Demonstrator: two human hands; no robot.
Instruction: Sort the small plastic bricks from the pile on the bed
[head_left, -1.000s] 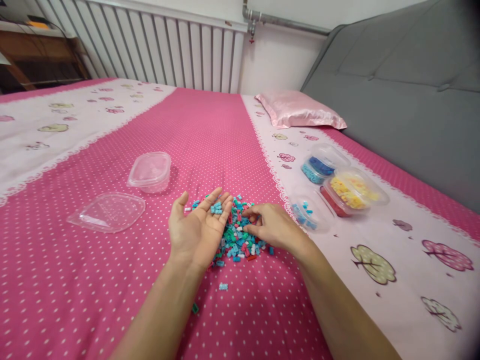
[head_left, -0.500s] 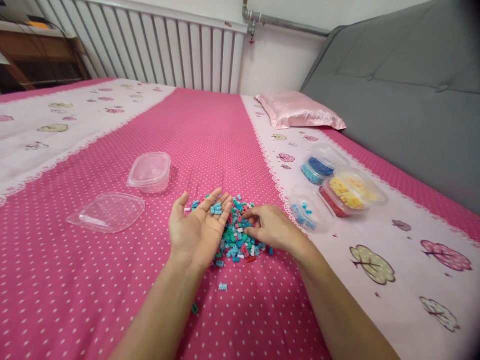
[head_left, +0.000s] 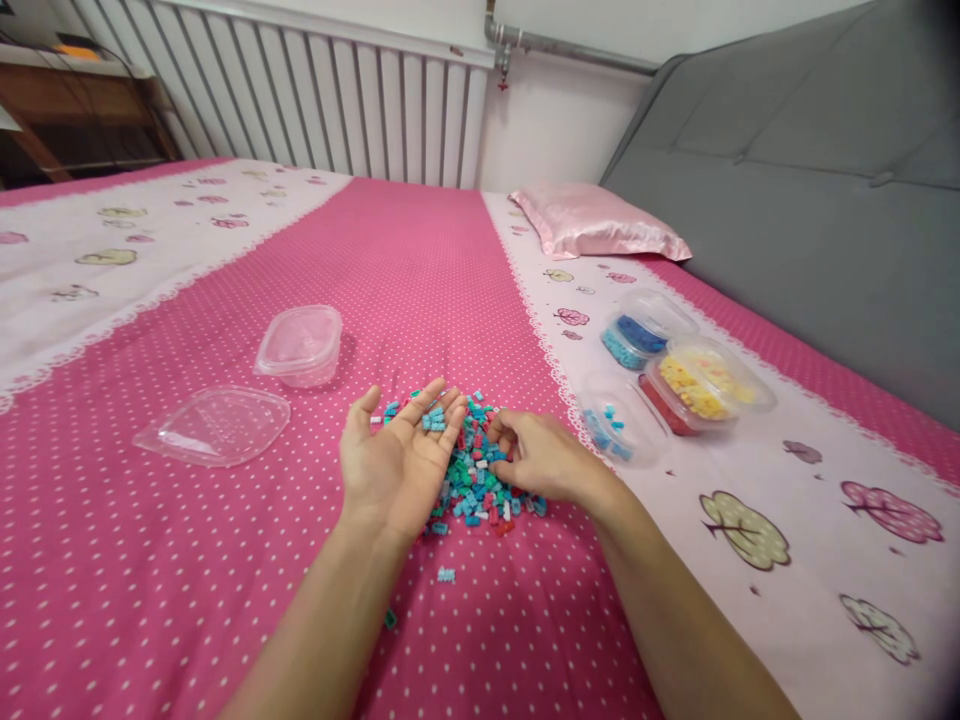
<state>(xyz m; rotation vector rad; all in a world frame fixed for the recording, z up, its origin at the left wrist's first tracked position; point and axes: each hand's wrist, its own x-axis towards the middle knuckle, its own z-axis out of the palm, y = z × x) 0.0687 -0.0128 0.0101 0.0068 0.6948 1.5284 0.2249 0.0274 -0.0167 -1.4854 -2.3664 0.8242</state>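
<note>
A heap of tiny building bricks [head_left: 476, 475], light blue, teal, pink, red and white, lies on the pink dotted bedspread. My left hand [head_left: 397, 460] rests palm up at the heap's left edge, fingers stretched out, with a few light blue bricks [head_left: 433, 422] lying on the fingertips. My right hand [head_left: 540, 458] sits palm down on the heap's right side, its fingers curled into the bricks in a pinch; what they grip is hidden.
An empty clear tub [head_left: 300, 344] and a clear lid [head_left: 214, 426] lie to the left. To the right are three clear tubs: one with a few blue bricks [head_left: 619, 418], one with blue [head_left: 645, 328], one with yellow and red [head_left: 705, 385]. Pink pillow [head_left: 596, 220] and grey headboard [head_left: 810, 160] behind. Stray bricks [head_left: 446, 574] lie nearer me.
My right hand has shifted slightly left and down into the heap, fingers curling tighter. The left hand has stayed palm up in place.
</note>
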